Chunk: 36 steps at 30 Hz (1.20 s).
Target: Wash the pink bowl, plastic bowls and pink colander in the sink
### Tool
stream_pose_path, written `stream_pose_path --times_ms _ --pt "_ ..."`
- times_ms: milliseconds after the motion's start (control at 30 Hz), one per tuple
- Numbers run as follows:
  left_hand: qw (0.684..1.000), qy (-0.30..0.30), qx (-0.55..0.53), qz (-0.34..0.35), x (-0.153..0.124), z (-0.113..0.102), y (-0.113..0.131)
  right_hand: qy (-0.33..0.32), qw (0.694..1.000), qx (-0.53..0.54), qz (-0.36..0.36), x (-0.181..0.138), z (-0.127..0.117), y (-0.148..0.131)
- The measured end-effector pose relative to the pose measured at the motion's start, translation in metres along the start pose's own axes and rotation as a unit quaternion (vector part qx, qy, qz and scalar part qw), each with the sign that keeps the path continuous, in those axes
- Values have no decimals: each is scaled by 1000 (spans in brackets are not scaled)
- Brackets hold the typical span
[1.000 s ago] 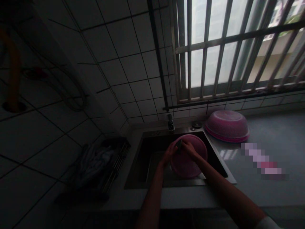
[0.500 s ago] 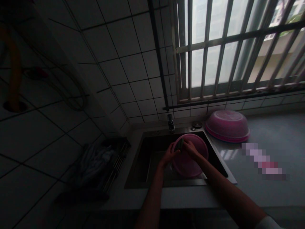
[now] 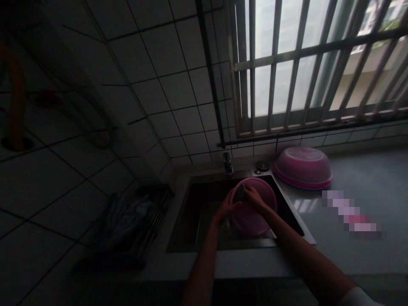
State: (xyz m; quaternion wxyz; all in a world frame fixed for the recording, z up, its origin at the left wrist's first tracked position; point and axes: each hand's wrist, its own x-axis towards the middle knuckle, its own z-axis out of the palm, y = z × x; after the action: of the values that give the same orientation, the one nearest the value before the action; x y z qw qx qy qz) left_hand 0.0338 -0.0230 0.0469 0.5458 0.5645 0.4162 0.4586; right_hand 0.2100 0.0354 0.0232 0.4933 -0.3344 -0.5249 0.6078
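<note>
Well out at nine o'clock from the pink basin [image 3: 259,219] in the sink [image 3: 237,244], bundled cloth [image 3: 129,212] by a dark rack [image 3: 157,216]. At the basin's nine, left hand [image 3: 225,208]; cannot tell whether gripping anything. At ten, by the rim, small dark object [image 3: 239,194], between both hands. Near twelve, right hand [image 3: 253,197], closed narrowly on that object. At two, upturned pink tub [image 3: 303,169].

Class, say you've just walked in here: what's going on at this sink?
A person is working bare-handed over a round pink plastic basin inside a rectangular metal sink. The right hand holds a small dark green object, too dim to identify, over the basin. The left hand is beside it at the basin's left side; its grip is unclear. An upturned pink plastic basin rests on the grey counter to the right.
</note>
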Motion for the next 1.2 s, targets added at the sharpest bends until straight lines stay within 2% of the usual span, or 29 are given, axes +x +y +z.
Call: stream_pose_path --times_ms 67,167,233,300,400,467,500,633,733,800,933,1000,1067,1200 --pt "1000 -2 3 5 0 -1 -2 -21 1000 2 3 -1 1 -1" --pt "1000 -5 4 8 -1 -4 -5 -110 993 -14 26 -7 8 1" --pt "1000 -8 4 2 -1 -6 -5 -143 989 -23 31 -10 11 1" --pt "1000 -10 6 7 0 -6 -5 -116 993 -25 18 -8 10 1" --pt "1000 -9 15 18 1 -4 -4 -14 1000 4 4 -2 4 -2" --pt "999 -6 23 21 1 -3 -4 10 1000 26 9 0 1 -3" --pt "999 -3 24 22 1 -4 -5 -5 1000 24 10 0 1 -2" --pt "1000 -1 -2 13 2 -7 -12 -133 991 -27 17 -9 10 1" --pt "1000 -8 -12 3 5 -10 -19 -157 986 -49 21 -12 14 3" --pt "1000 -4 -9 8 7 -10 -22 -120 991 -62 25 -8 12 4" --pt "999 18 13 26 8 -8 -25 62 997 -35 35 5 0 6" --pt "999 22 27 25 9 -8 -28 117 993 -12 32 7 -2 6" --pt "999 20 23 19 10 -9 -32 87 996 -7 26 4 2 6" --pt "999 23 -25 2 13 -12 -35 -92 995 -27 15 -7 17 5"
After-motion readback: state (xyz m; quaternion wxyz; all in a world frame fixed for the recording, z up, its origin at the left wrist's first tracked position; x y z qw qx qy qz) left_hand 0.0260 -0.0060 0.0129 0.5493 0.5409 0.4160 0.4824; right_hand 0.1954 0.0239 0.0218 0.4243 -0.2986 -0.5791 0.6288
